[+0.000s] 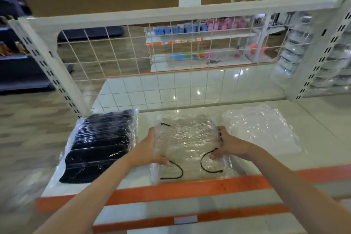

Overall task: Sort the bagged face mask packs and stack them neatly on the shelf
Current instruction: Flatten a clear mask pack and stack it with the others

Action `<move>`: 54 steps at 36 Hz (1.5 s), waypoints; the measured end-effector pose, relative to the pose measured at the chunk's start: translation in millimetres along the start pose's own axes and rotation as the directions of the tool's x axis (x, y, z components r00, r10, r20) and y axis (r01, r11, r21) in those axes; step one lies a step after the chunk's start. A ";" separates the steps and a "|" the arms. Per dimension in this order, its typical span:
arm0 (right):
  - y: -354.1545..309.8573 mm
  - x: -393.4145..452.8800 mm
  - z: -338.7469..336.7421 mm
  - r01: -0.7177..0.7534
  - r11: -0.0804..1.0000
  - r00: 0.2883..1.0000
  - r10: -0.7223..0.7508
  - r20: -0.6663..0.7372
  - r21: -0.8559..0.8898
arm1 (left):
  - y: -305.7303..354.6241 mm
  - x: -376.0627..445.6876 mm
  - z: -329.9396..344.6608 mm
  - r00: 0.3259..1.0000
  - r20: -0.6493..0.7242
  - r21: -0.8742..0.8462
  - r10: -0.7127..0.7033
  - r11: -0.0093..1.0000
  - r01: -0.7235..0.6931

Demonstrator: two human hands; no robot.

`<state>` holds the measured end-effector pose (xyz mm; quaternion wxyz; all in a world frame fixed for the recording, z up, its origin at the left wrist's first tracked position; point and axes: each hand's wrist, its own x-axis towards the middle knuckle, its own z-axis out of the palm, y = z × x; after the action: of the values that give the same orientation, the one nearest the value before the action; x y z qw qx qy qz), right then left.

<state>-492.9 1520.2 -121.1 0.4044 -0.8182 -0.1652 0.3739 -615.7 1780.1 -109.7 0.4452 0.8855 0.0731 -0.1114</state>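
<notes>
The left hand (150, 150) grips the left edge of the middle pack (190, 144) and the right hand (228, 145) grips its right edge, fingers curled onto the clear bag from both sides. That pack lies flat on the shelf (313, 119), its long axis running from the front edge toward the wire grid (133, 59) at the back, black ear loops showing through the plastic. Both hands are on it alike, neither nearer. Just left of it lies the black pack (98, 148), long axis the same way; just right of it lies the pale pack (260, 129), set a little further back. The move ahead likely turns on squaring the middle pack between these two. No brand or writing is legible; the small tag (185, 220) on the orange strip (190, 189) below reads blank.
</notes>
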 end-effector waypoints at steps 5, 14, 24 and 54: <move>-9.9 2.7 6.6 0.179 0.966 0.959 -0.128 -0.254 0.187 | -1.8 15.9 -4.3 0.953 -0.290 -0.154 0.086 0.979 -0.135; -3.7 6.3 15.2 0.378 0.869 0.912 -0.290 -0.292 0.319 | -15.1 17.3 -2.8 0.877 -0.474 -0.249 0.080 0.943 -0.220; -4.1 13.5 20.3 0.270 0.861 0.958 -0.195 -0.210 0.431 | -21.0 25.9 19.6 0.960 -0.279 -0.532 0.008 0.831 -0.162; 10.0 16.1 -10.4 0.283 0.783 0.955 -0.286 -0.082 0.555 | -31.8 29.7 3.4 0.948 -0.306 -0.514 -0.090 0.854 -0.085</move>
<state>-474.8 1517.6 -132.6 0.6775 -0.6278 -0.1708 0.3431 -594.8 1797.0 -144.0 0.6499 0.7379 0.1729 0.0567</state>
